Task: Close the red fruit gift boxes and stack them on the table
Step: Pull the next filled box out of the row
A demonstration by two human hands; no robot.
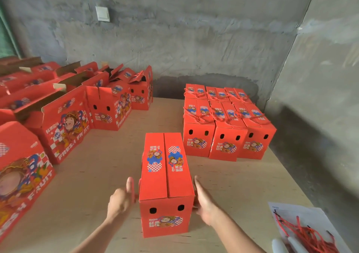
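Observation:
A closed red fruit gift box [166, 182] stands on the wooden table [93, 175] right in front of me, its two top flaps folded flat. My left hand [121, 198] presses against its left side with the thumb up. Flat against the box's right side lies my right hand [204, 202], fingers straight. At the back right, several closed boxes [227, 124] with red rope handles sit packed in rows. Open boxes [64, 120] with raised flaps line the left side.
A white sheet with a bundle of red rope handles [305, 235] lies at the table's near right corner. The table's right edge drops beside a grey concrete wall [194, 38]. Bare tabletop lies between the near box and both groups of boxes.

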